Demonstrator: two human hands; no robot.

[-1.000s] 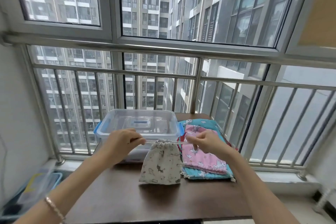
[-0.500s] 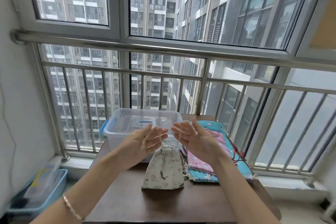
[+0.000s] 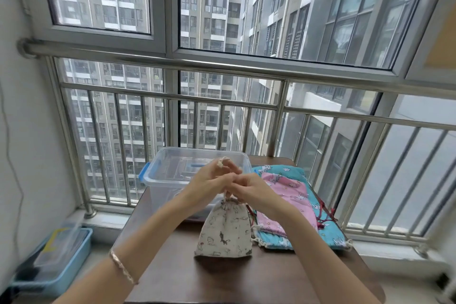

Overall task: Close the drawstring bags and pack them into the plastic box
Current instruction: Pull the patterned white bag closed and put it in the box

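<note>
A cream drawstring bag (image 3: 225,229) with small animal prints stands on the dark wooden table (image 3: 246,279), its neck gathered tight. Just above the neck my left hand (image 3: 212,180) and my right hand (image 3: 254,189) meet, both pinching the bag's cords; a cord end pokes up from my left fingers. Behind my hands is the clear plastic box (image 3: 172,170) with blue latches. To the right lies a stack of flat bags, a pink one (image 3: 288,195) on top of a teal one (image 3: 318,232).
Metal window bars (image 3: 222,131) rise directly behind the table. A blue crate (image 3: 54,261) with clear items sits on the floor at the lower left. The table's front edge is close to me.
My hands had pulled the cords apart sideways, then opened with the cords looped over the fingers. Now they have come together above the bag's neck, pinching the cords.
</note>
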